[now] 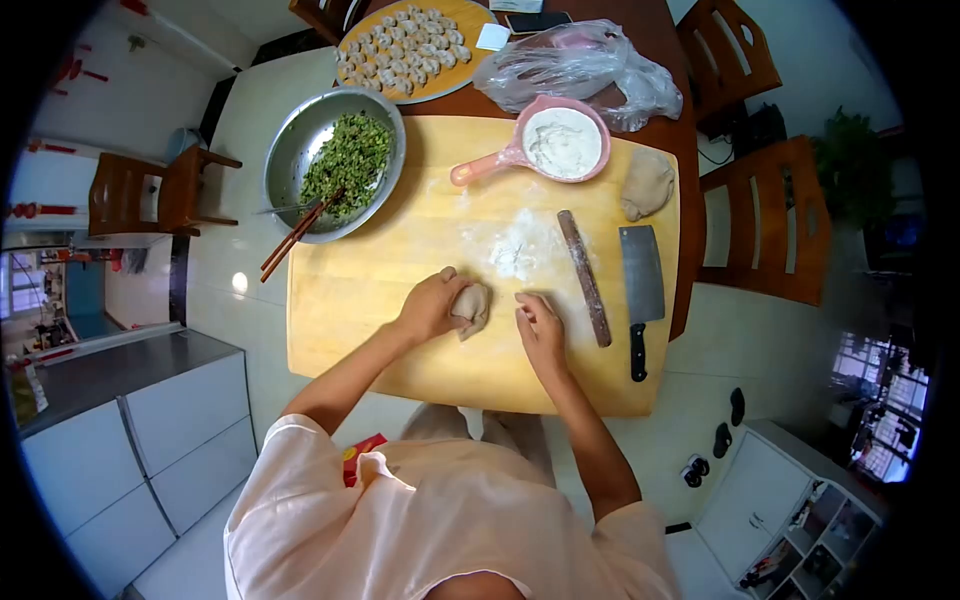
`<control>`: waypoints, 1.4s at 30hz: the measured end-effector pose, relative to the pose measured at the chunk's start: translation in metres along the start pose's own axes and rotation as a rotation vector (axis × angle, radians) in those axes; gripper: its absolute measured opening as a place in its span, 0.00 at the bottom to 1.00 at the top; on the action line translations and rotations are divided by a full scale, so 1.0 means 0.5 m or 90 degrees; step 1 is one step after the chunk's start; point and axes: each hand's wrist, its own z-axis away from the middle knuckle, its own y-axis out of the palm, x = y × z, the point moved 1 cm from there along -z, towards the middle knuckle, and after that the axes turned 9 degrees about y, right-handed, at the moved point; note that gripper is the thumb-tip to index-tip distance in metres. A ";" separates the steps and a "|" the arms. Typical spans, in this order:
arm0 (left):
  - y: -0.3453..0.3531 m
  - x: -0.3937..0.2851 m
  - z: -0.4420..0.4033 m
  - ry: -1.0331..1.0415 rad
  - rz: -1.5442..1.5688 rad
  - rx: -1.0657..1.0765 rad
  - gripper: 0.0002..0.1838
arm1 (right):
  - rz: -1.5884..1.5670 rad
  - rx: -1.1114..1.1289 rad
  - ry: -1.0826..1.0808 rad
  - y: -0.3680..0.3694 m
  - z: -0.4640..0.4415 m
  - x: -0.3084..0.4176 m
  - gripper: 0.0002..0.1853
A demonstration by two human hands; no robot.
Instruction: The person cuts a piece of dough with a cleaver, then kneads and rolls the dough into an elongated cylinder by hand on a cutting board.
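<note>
My left hand [432,306] is closed around a lump of greyish-brown dough [472,309] on the wooden board [430,375]. To the right of the dough, my right hand [541,328] hovers over or rests on the board. Its fingers are loosely bent, with a gap at the thumb and no object visible in them. A dark rolling pin [584,278] lies just right of that hand, dusted with flour. Loose flour [514,246] is spread on the board above both hands. Beyond the pin lies a cleaver [642,280] with a black handle.
A steel bowl [280,160] of chopped green filling, with chopsticks [292,240], stands at the board's upper left. A pink scoop [485,167] of flour and another dough piece [648,184] sit at the upper right. Behind are a round tray [430,91] of dumplings and a plastic bag [600,70].
</note>
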 end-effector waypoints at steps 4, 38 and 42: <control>0.002 -0.047 0.086 -0.151 0.194 -0.266 0.35 | -0.176 -0.020 -0.012 0.131 -0.003 0.022 0.17; 0.091 0.088 -0.038 0.209 -0.060 -0.096 0.16 | 0.156 -0.340 -0.083 0.228 -0.055 -0.001 0.10; 0.076 0.059 -0.004 0.101 0.058 -0.132 0.18 | 0.119 -0.220 0.020 0.199 -0.033 0.049 0.08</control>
